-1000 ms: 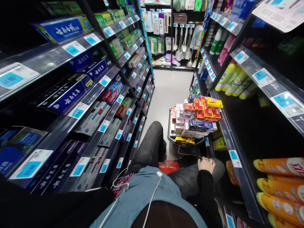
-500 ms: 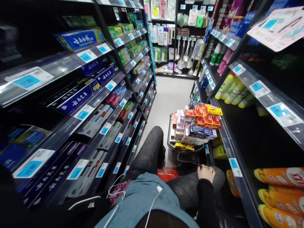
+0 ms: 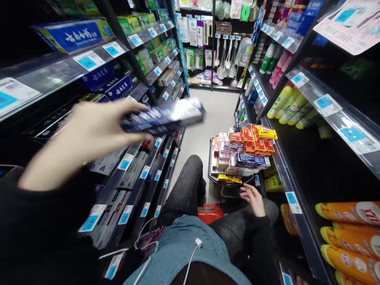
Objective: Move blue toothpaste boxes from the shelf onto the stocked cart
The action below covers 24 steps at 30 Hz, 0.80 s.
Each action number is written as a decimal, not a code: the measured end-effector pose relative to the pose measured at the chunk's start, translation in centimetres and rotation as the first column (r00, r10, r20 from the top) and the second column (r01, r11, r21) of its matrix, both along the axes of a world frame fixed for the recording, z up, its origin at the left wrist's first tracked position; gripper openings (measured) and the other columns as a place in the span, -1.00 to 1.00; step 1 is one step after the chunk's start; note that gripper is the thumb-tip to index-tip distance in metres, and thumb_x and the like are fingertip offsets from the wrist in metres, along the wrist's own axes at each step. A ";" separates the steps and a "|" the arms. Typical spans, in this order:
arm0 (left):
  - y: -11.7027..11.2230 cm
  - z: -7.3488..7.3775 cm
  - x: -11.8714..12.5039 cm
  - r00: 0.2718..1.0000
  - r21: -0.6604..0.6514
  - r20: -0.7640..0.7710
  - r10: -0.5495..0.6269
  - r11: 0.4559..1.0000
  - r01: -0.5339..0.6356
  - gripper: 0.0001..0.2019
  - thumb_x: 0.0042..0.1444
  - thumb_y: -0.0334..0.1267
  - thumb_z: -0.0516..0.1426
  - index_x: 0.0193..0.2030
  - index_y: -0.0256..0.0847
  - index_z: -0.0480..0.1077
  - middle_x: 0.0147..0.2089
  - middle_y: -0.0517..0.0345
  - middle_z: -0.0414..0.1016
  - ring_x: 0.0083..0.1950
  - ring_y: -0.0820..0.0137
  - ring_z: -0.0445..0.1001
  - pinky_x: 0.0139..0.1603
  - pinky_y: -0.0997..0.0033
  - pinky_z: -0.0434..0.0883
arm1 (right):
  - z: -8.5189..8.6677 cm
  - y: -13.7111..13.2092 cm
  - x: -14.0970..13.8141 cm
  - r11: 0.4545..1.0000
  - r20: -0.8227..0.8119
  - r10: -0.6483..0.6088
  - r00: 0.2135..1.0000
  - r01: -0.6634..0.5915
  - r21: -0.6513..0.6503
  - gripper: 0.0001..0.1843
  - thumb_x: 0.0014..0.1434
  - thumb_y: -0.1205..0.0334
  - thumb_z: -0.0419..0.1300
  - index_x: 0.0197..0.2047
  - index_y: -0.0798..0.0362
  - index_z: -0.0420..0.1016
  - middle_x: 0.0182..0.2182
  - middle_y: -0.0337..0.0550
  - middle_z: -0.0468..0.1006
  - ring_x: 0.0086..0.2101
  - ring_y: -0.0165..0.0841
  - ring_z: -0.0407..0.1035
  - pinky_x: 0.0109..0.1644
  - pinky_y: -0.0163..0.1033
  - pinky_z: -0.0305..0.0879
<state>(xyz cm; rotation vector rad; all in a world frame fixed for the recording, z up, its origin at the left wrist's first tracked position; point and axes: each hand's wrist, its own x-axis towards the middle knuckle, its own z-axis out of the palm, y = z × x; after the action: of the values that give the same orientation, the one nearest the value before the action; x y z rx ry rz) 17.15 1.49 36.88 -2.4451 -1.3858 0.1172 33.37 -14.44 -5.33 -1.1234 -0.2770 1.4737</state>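
Observation:
A long dark blue toothpaste box [image 3: 164,118], blurred by motion, juts out of my left hand [image 3: 97,122]. Thumb and fingers clamp one end of it, in front of the left-hand shelves. My right hand [image 3: 253,198] hovers over my right knee with its fingers loosely spread and nothing in them. Just beyond it stands a dark basket [image 3: 211,166] piled with toothpaste-like cartons. Red boxes [image 3: 258,147], a blue box [image 3: 252,160] and a yellow pack [image 3: 266,133] top the pile, and another yellow pack [image 3: 230,178] lies at the near rim.
Left shelves [image 3: 59,65] hold rows of toothpaste boxes. On the right shelves stand yellow-green bottles [image 3: 282,101] and orange bottles [image 3: 353,213]. A red stool [image 3: 210,213] is between my legs. White cables [image 3: 191,253] hang over my lap. Brushes [image 3: 228,63] hang at the aisle's end.
My left hand has come into view holding the dark blue box. My right hand has lifted off the knee towards the basket, its fingers stretching out. The view has shifted slightly.

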 end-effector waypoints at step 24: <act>-3.3 -18.4 0.9 0.673 -0.845 0.519 0.527 0.434 0.312 -0.39 -0.29 -0.13 0.36 -0.05 -0.25 0.33 -0.07 0.05 0.41 -0.05 0.29 0.38 -0.04 0.39 0.30 | 8.9 -1.7 2.0 0.907 -0.219 -0.382 0.898 0.410 0.098 -0.21 -0.11 0.17 0.30 0.20 -0.03 0.13 -0.15 -0.01 0.46 -0.21 -0.23 0.42 -0.13 -0.09 0.39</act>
<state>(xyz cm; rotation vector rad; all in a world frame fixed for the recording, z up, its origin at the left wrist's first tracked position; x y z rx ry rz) 18.05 -1.82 18.49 -3.5407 -2.3402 -0.2127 35.40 -16.15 3.60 -0.8516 -0.0097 1.1662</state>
